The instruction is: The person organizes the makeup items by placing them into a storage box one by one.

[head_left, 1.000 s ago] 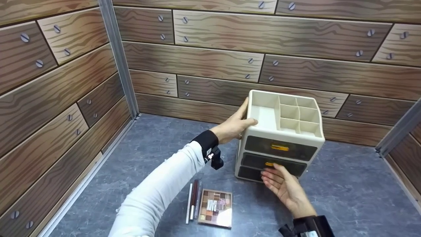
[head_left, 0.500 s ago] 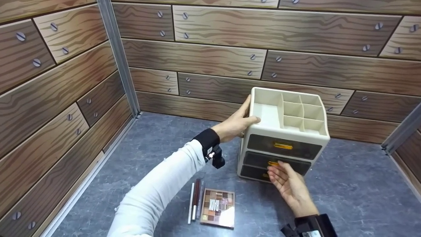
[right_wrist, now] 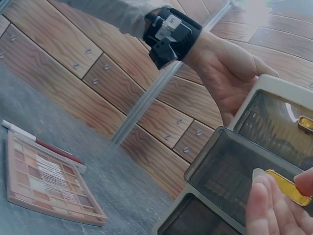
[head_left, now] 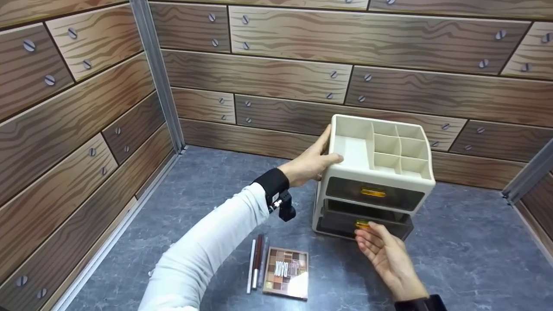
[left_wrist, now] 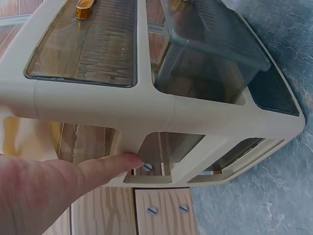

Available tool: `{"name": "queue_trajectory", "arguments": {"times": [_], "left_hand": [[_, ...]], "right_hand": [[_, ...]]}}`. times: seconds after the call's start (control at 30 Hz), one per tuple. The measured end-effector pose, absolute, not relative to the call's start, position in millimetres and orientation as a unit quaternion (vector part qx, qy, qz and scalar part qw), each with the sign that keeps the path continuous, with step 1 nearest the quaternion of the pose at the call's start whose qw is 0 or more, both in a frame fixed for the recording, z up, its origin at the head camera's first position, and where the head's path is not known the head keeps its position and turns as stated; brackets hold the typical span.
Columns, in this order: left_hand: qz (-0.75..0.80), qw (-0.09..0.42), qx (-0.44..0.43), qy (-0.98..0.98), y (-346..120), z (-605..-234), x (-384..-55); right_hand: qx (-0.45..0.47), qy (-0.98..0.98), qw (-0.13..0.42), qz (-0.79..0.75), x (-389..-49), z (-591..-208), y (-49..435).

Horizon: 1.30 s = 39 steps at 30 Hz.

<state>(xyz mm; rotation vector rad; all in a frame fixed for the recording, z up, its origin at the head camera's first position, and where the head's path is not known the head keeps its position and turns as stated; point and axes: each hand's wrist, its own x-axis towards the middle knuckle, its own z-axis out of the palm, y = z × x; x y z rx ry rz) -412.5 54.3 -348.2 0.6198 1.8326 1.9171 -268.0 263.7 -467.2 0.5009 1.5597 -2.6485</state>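
A cream desktop drawer organizer (head_left: 380, 176) with smoky see-through drawers stands on the grey marbled surface. My left hand (head_left: 309, 165) grips its left side, thumb over the top rim; in the left wrist view a finger lies along the side frame (left_wrist: 127, 117). The middle drawer (head_left: 339, 219) is pulled partly out. My right hand (head_left: 391, 259) pinches its yellow handle (right_wrist: 288, 187) between thumb and fingers. The top drawer (head_left: 345, 190) is closed. In the right wrist view the visible part of the middle drawer's inside (right_wrist: 230, 171) looks bare.
Left of the right hand, an eyeshadow palette (head_left: 285, 272) lies flat. Beside it lie a white pencil-like stick (head_left: 250, 267), a dark red one (head_left: 258, 259) and a greyish one (head_left: 263, 263). Wood-patterned walls (head_left: 259, 77) close off the back and sides.
The middle drawer was closed and is now partly out, drawn toward me by my right hand on its handle. My left hand keeps its grip on the organizer.
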Motion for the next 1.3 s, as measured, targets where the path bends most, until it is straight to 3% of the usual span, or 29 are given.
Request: {"name": "queue_trajectory", "arguments": {"times": [0.43,1.03,1.3], "left_hand": [[0.675,0.203,0.229,0.672,56.6,-339.2,-415.0],[0.708,0.162,0.221,0.651,58.5,-349.6,-410.0],[0.697,0.127,0.267,0.654,64.7,-352.1,-405.8]], "right_hand": [[0.177,0.503,0.010,-0.846,-251.5,-463.7,254.5],[0.161,0.502,0.014,-0.849,-214.0,-464.5,238.3],[0.156,0.508,0.034,-0.846,-195.8,-468.1,239.6]]}}
